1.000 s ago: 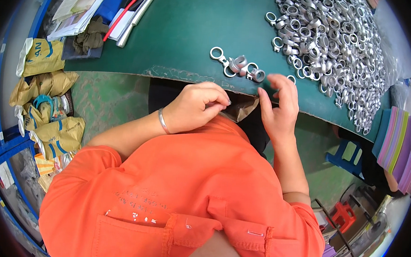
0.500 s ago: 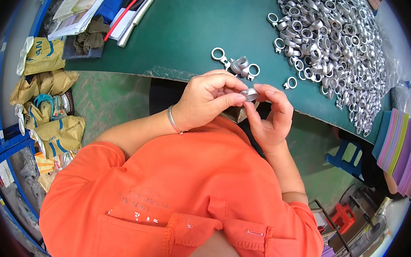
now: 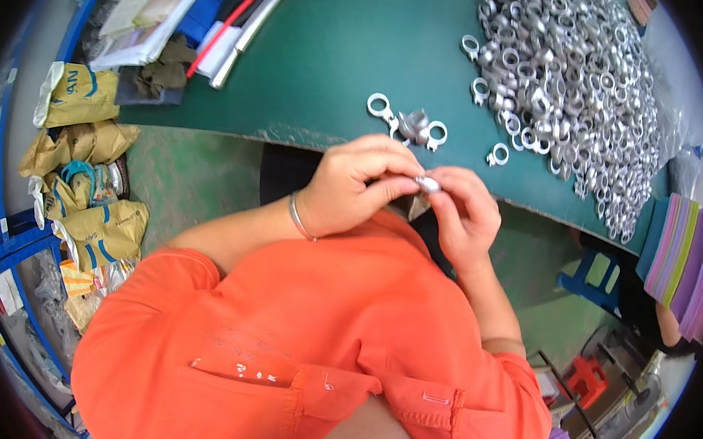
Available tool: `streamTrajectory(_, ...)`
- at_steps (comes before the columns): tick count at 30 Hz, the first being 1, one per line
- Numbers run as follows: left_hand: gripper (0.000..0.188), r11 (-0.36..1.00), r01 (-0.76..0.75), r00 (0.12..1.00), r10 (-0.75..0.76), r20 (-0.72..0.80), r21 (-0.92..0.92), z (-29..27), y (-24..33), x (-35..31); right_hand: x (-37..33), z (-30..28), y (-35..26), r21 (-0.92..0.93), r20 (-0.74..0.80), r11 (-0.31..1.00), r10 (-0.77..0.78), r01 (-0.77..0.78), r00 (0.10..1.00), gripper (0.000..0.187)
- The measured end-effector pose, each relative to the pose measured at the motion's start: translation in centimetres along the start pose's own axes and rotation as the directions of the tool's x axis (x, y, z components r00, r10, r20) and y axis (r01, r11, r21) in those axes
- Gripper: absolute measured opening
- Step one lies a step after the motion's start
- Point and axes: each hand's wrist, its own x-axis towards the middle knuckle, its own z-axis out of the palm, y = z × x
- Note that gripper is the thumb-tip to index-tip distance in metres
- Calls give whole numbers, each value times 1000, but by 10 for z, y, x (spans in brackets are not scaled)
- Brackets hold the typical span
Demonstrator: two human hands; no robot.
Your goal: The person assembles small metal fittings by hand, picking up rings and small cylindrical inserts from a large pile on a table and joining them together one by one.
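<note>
Both of my hands meet just in front of the table edge, pinching one small silver metal ring clamp (image 3: 428, 185) between them. My left hand (image 3: 364, 176) has thumb and forefinger closed on its left end. With its thumb and fingertips, my right hand (image 3: 466, 216) grips the other side. Fingers cover part of the piece. Beyond my hands, a few similar ring parts (image 3: 413, 126) lie together on the green table (image 3: 337, 58). A single ring (image 3: 498, 154) rests farther right, near a large heap of silver rings (image 3: 561, 79).
Papers (image 3: 142, 18), a red pencil (image 3: 222, 33) and a grey cloth (image 3: 166, 70) sit at the table's far left. Yellow bags (image 3: 101, 232) fill the blue rack at left. Coloured sheets (image 3: 672, 247), a blue stool (image 3: 590, 274) and a red stool (image 3: 585, 381) are at right.
The held ring clamp has turned, showing less of its opening, and my fingers have closed further round it. The whole view has shifted slightly.
</note>
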Motion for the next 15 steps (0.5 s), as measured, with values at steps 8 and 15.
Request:
streamTrajectory(8,19,592,518,815,-562,144,-618,-21,-3,28,7,8,-7,-76,-121,992,-109,101,987,30)
streamTrajectory(15,12,507,-201,769,-448,-455,-838,-143,-53,153,9,-30,2,-350,-233,937,-75,-12,970,10)
